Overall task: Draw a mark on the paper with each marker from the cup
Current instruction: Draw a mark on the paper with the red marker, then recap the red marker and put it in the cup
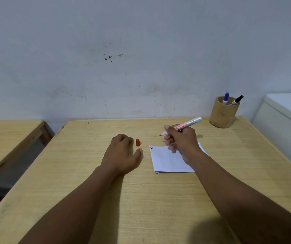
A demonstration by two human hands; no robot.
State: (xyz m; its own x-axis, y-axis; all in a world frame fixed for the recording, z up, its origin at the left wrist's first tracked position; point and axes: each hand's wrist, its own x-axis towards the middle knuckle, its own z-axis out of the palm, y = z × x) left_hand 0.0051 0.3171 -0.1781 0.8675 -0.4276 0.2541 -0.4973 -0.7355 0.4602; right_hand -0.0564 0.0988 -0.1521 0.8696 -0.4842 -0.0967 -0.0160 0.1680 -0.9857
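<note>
**Kid:** Hands first. What are they doing?

**Helper:** From the head camera, the right hand (181, 140) is pinching one red marker (185, 125). Its cap is off, and its tip is up in the air, over the table (88, 182) just past the far edge of the paper (167, 161). The left hand (123, 152) lies on the table with loose, curled fingers, holding nothing. One red cap (137, 142) stands right beside it.

**Kid:** Are there marks yet?

**Helper:** A tiny mark (152, 148) sits in the paper's far left corner. It looks dark with a bit of red, but it is too small to be sure.

**Kid:** How many markers are left?

**Helper:** Two stand in the one cup (223, 113), near the table's far right corner: one blue marker (226, 98) and one black marker (237, 100). I think the red one is nearly done, and blue probably still waits.
</note>
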